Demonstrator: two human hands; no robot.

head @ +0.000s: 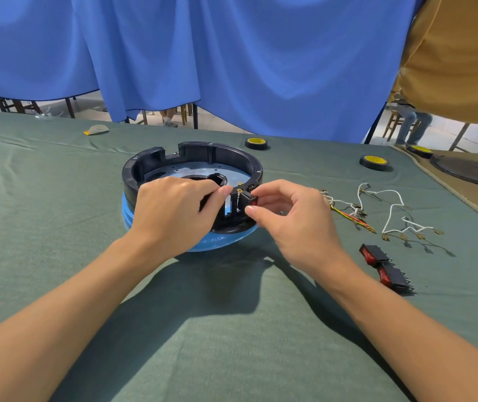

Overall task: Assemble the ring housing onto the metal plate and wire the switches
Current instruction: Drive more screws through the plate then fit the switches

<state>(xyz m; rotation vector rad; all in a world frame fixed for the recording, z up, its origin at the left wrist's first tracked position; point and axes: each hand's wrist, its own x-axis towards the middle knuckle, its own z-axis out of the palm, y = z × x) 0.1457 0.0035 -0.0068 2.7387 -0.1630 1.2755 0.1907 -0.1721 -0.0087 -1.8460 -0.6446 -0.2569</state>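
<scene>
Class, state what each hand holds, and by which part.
The right hand pinches a red rocker switch by its body, at the near wall of the ring housing. The left hand grips that wall beside it.

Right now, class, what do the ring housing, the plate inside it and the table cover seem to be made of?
Ring housing: likely moulded black plastic, semi-gloss, with crisp ribs and notches. Plate: apparently sheet metal, dull silvery sheen with small holes. Table cover: green cloth, matte, wrinkled.
</scene>
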